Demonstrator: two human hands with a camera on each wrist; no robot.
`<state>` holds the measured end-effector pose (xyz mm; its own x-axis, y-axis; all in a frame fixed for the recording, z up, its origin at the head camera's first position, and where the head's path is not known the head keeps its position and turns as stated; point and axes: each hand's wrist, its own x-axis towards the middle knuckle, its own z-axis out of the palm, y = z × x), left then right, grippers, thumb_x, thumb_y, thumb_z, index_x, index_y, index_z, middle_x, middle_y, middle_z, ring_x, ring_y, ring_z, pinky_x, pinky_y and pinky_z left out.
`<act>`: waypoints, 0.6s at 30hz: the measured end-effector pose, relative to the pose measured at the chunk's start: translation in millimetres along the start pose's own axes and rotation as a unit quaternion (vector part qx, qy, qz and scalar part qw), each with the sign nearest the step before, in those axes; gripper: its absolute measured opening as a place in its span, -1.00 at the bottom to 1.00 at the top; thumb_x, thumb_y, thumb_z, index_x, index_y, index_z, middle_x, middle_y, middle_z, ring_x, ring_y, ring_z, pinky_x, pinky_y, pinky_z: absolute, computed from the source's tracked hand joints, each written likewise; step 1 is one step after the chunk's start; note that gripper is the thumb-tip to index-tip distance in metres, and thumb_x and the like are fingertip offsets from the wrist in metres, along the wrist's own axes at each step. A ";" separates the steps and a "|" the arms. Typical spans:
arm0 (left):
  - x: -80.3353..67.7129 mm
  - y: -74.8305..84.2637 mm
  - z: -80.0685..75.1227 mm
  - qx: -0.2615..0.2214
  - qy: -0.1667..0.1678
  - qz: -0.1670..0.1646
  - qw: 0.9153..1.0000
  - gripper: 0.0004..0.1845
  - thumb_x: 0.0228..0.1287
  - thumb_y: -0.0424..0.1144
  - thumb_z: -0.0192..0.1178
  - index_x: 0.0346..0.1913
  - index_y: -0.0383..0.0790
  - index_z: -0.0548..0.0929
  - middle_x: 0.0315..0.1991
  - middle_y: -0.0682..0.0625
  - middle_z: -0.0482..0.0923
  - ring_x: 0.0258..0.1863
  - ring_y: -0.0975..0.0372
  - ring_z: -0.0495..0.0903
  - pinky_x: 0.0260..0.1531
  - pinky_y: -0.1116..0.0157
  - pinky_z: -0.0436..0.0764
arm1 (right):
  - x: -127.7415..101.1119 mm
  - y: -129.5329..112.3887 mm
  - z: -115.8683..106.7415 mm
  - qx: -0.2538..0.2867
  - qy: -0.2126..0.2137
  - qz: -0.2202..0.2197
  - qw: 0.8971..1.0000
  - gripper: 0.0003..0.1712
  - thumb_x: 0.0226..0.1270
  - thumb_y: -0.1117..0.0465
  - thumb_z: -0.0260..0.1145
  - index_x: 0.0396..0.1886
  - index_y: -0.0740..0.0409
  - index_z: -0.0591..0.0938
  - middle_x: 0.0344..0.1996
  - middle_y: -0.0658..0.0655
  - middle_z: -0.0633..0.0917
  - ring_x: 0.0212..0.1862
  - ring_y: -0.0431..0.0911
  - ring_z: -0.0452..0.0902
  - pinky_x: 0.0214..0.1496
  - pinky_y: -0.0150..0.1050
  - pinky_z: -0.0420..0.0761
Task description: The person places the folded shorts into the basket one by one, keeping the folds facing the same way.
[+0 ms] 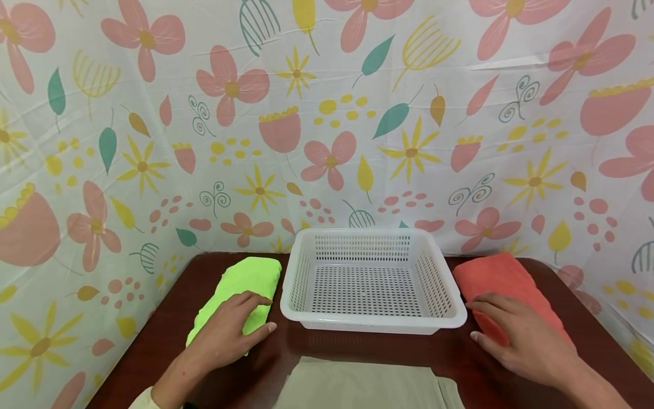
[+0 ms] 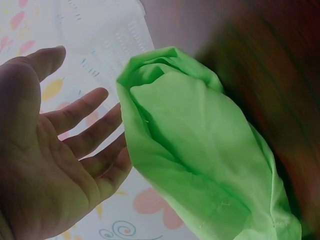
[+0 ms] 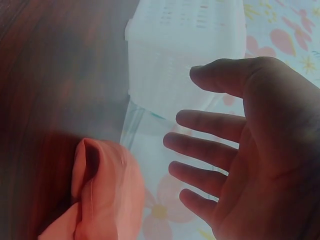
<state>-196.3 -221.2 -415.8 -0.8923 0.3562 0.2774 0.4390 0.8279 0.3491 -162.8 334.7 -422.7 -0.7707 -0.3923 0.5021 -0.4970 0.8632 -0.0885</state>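
A bright green folded cloth (image 1: 250, 272) lies left of a white perforated basket (image 1: 375, 324). My left hand (image 1: 227, 329) is over its near part; in the left wrist view the fingers are spread beside the green cloth (image 2: 195, 120) and grip nothing. On the basket's right lies a red folded cloth (image 1: 498, 272), orange-looking in the right wrist view. Over it hovers my right hand (image 1: 531, 341), its relaxed fingers apart from the cloth (image 3: 112, 190) in the right wrist view. A beige folded cloth (image 1: 363, 386) lies at the near edge, between the hands.
Everything rests on a dark reddish-brown table (image 1: 317, 343). A flower-printed curtain (image 1: 327, 113) hangs right behind the basket and along both sides. The basket stands at the table's far edge, and nothing lies inside it.
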 end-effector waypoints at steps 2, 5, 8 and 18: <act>0.0 0.9 1.2 -0.003 -0.006 -0.002 1.000 -0.62 0.37 0.14 0.43 0.16 0.16 0.70 0.10 0.29 0.60 0.15 0.23 0.60 0.20 0.05 0.58 | -0.4 -0.7 0.9 -0.001 -0.001 -0.001 1.000 -0.39 -0.03 0.07 0.75 0.08 -0.03 0.75 0.09 -0.04 0.70 0.09 -0.03 0.63 0.23 -0.51 0.24; -0.1 2.6 3.3 -0.009 -0.018 0.001 1.000 -0.63 0.38 0.14 0.42 0.15 0.16 0.70 0.10 0.24 0.61 0.16 0.21 0.60 0.22 0.03 0.58 | -1.4 -1.1 2.4 0.000 -0.013 0.003 1.000 -0.39 -0.01 0.05 0.75 0.08 -0.01 0.75 0.10 -0.01 0.71 0.12 -0.02 0.64 0.24 -0.51 0.23; -0.4 4.1 5.7 -0.011 -0.025 0.006 1.000 -0.64 0.39 0.12 0.41 0.14 0.11 0.71 0.11 0.19 0.63 0.16 0.18 0.61 0.21 0.01 0.58 | -2.6 -0.9 4.2 -0.004 -0.027 0.012 1.000 -0.38 0.00 0.01 0.74 0.10 0.00 0.75 0.11 0.00 0.71 0.13 0.00 0.64 0.23 -0.43 0.33; -2.3 6.5 11.4 -0.018 -0.048 0.027 0.998 -0.56 0.43 0.15 0.37 0.17 -0.03 0.69 0.06 0.14 0.64 0.07 0.19 0.64 0.11 0.08 0.64 | -2.3 -5.5 6.0 -0.008 -0.040 0.009 0.999 -0.41 0.04 -0.01 0.74 0.10 -0.12 0.76 0.11 -0.17 0.68 0.10 -0.12 0.64 0.16 -0.26 0.56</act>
<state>-192.6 -211.7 -424.3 -0.8722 0.4418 0.2099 0.4891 0.7903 0.3690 -160.8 328.9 -428.5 -0.8095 -0.4001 0.4297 -0.4767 0.8751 -0.0834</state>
